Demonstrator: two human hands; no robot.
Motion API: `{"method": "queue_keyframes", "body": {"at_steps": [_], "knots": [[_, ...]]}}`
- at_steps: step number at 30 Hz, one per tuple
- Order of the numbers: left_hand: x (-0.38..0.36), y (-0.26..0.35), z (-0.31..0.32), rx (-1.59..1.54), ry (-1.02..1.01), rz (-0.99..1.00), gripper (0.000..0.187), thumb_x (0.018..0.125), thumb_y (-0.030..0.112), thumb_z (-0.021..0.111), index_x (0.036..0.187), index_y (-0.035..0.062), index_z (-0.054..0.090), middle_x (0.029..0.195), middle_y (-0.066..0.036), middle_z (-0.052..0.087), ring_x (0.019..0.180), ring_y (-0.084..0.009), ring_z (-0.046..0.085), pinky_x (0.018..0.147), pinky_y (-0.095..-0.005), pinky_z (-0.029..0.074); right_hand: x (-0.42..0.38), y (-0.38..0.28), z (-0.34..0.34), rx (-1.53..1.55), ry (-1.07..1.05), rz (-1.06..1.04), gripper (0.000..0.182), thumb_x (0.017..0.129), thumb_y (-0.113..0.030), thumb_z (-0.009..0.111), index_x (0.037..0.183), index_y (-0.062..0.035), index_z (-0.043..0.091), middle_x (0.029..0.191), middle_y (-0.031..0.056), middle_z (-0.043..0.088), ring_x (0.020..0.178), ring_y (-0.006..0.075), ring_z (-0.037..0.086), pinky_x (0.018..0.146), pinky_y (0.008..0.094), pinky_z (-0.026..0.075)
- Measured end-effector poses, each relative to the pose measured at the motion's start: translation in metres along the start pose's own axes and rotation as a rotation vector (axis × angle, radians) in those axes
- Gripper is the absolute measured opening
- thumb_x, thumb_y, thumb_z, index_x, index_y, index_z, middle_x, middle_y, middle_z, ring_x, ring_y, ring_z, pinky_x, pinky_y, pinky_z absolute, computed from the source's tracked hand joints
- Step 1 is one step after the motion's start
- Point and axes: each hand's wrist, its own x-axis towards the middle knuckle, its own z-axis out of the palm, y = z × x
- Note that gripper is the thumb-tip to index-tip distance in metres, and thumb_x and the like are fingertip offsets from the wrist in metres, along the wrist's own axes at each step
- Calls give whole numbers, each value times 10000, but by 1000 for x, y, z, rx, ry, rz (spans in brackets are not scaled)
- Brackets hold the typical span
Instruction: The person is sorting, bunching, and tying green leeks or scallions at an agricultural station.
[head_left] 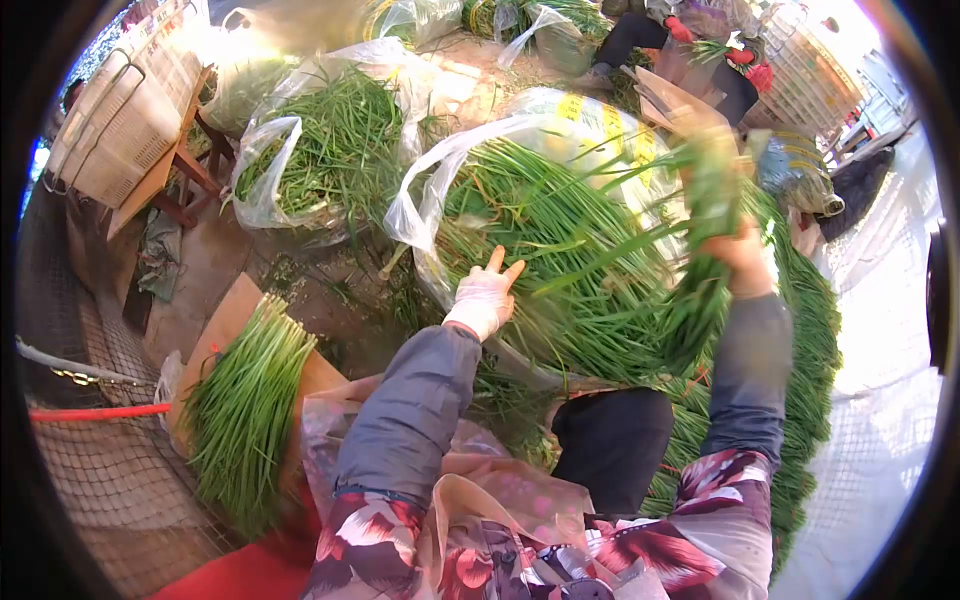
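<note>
My right hand [740, 258] is wrapped round a bunch of long green stalks [708, 200], blurred by motion, over the right side of an open clear plastic bag [430, 200]. The bag is full of loose green stalks [560, 230]. My left hand [483, 300], in a pale thin glove, rests at the left edge of these stalks with two fingers spread forward; nothing shows in it. A neat bundle of stalks [255, 400], pale ends up, lies on a brown board [232, 310] at the lower left.
Another bag of greens [335, 150] stands at the upper left, near a white crate [125, 130] on a wooden stand [160, 185]. More stalks [805, 330] are heaped on the right. A co-worker in red gloves [740, 57] sits at the upper right beside a basket [810, 75].
</note>
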Motion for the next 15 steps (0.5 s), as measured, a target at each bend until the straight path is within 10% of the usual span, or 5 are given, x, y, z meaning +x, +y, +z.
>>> {"method": "queue_keyframes", "body": {"at_steps": [5,9,12,15], "knots": [[-6,-26,18,-137,298,131,425,823,198,590,1248,176,578,1345,-188,480,1045,-337,595,907,-374,482,-36,-55,-111,236,357,-350,418,855,-265,643,1186,-27,549,1051,54,609,878,147,601,781,288,500],[-44,-3,-69,-471,321,-273,355,840,274,639,1153,107,630,1024,-152,655,961,-238,635,849,-336,502,-48,-129,-99,132,610,-587,279,887,-211,636,1093,-24,622,1003,28,631,882,118,592,786,252,466],[-77,47,-117,-928,689,241,475,757,54,770,1192,19,583,1179,-116,621,1081,-217,586,954,-325,460,-63,-199,-41,-35,579,-646,270,889,-192,635,1089,-11,626,987,62,653,877,123,605,793,260,473],[-121,122,-151,-994,672,518,829,666,119,848,1362,-1,414,1354,-149,491,1240,-236,471,1066,-358,350,-74,-235,38,-83,483,-566,313,874,-235,628,1069,9,650,948,75,666,818,132,643,736,260,506]]}}
